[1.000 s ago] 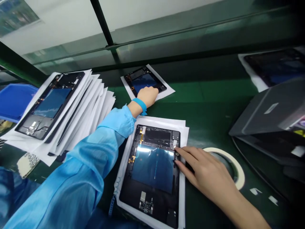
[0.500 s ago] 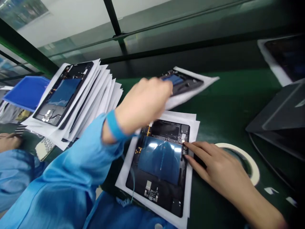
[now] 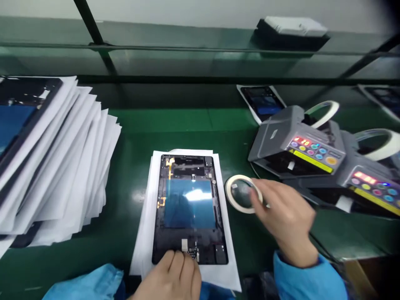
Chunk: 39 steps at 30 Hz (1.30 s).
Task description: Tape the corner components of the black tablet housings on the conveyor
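Two hands work: the left hand (image 3: 175,276) curls its fingers at the lower edge of an open, flat black tablet shell (image 3: 190,208) lying on white paper sheets (image 3: 218,276) on the green bench (image 3: 133,171), grip hidden; the right hand (image 3: 286,210) bends its fingers at the rim of a cream, ring-shaped tape roll (image 3: 229,193), pinch unclear. The shell seems stiff, light, fragile inside, best held by its side edges

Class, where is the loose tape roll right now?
In the head view, the loose tape roll is right of centre, between the tablet and the right hand, in front of the grey machines.
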Tool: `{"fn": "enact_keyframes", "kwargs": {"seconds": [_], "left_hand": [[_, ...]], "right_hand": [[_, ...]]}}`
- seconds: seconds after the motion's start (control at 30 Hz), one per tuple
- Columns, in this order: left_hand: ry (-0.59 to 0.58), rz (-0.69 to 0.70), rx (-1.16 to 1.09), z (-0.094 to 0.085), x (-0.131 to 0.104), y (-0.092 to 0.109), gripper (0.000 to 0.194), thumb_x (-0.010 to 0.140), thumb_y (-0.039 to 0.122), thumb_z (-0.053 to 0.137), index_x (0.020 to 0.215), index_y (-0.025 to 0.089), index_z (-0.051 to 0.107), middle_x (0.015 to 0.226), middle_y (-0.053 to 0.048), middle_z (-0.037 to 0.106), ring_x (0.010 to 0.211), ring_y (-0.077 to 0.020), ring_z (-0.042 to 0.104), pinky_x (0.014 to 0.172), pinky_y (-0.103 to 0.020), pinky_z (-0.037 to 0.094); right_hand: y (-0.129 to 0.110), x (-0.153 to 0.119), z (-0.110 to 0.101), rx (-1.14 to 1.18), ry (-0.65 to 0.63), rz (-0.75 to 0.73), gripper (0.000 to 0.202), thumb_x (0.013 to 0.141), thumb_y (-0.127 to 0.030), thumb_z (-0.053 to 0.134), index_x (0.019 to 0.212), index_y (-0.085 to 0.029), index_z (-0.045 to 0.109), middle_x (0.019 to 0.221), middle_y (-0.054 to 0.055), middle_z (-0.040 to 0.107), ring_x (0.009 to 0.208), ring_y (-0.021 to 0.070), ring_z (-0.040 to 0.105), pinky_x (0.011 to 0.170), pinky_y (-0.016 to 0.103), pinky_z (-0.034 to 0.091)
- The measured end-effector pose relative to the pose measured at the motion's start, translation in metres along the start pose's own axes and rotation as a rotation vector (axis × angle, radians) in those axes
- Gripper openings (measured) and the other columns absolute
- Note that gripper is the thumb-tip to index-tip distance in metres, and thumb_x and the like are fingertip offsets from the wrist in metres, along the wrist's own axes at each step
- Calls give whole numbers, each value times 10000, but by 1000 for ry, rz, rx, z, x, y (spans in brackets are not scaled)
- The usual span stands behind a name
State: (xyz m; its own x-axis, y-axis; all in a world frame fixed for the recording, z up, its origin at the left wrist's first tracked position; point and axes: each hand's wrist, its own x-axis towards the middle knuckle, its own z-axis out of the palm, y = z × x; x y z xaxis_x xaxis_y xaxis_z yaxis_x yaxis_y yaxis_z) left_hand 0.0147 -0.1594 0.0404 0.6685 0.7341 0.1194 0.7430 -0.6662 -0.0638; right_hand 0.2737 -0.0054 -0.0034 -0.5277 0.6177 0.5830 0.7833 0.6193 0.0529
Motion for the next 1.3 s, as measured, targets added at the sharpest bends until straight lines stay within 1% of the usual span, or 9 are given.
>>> {"fn": "enact_keyframes", "kwargs": {"seconds": [0.07,0.13,0.37,0.5,0.6,0.7,0.83,1.0,1.3], "left_hand": [[-11,21,-42,9,-3,-1,185,826,83,548,922,136,697,743,-50,709,610,-196,606,603,-309,497],[-24,24,-83,13,-5,-3,142,812,110,601,921,135,689,747,-50,700,610,-194,598,587,-301,491],[-7,22,-180,18,-9,-8,58,802,150,687,835,145,639,704,-26,641,592,-177,560,566,-295,470],[-47,31,-299,7,-7,-22,137,834,155,689,766,172,572,709,1,620,606,-163,563,554,-298,459],[-112,-32,-393,-6,4,-45,133,847,167,681,793,185,561,755,10,622,628,-166,572,574,-319,481],[-107,-102,-377,-7,26,-69,133,896,197,634,787,186,560,755,-7,617,641,-179,587,581,-330,496],[-77,-181,-287,14,67,-89,165,922,239,648,794,162,578,768,-42,643,693,-203,650,595,-319,523],[-69,-236,-231,43,110,-101,179,968,269,612,844,140,609,801,-62,655,781,-219,685,645,-310,550],[90,-220,-255,66,121,-108,168,976,212,548,829,159,610,779,-34,619,759,-200,642,678,-320,517]], "right_hand": [[17,-10,-12,-208,93,116,407,886,-169,652,1289,-153,598,1013,125,709,857,255,669,713,354,510],[36,-16,-16,-327,83,152,437,894,-198,657,1322,-146,587,1014,146,712,848,270,686,641,334,497],[70,-10,1,-321,108,134,324,906,-222,644,1227,-183,656,889,133,722,729,264,687,497,310,413],[56,0,-5,-244,178,131,190,877,-194,671,1061,-217,714,794,95,704,675,253,667,502,328,429],[27,17,-11,-57,68,137,228,886,-149,648,1102,-209,687,935,101,722,795,259,694,641,350,515],[-1,39,0,140,-9,21,172,897,-124,641,1050,-201,655,953,54,726,823,202,700,670,306,515],[-16,54,34,313,-84,-37,87,946,-175,603,1018,-205,642,938,18,723,817,152,692,663,268,506],[-16,43,56,438,-144,-84,137,957,-184,599,1086,-173,646,954,36,707,808,132,673,656,249,509],[-9,39,56,426,-216,-176,216,978,-225,571,1171,-149,632,979,58,680,804,144,644,664,273,506]]}}
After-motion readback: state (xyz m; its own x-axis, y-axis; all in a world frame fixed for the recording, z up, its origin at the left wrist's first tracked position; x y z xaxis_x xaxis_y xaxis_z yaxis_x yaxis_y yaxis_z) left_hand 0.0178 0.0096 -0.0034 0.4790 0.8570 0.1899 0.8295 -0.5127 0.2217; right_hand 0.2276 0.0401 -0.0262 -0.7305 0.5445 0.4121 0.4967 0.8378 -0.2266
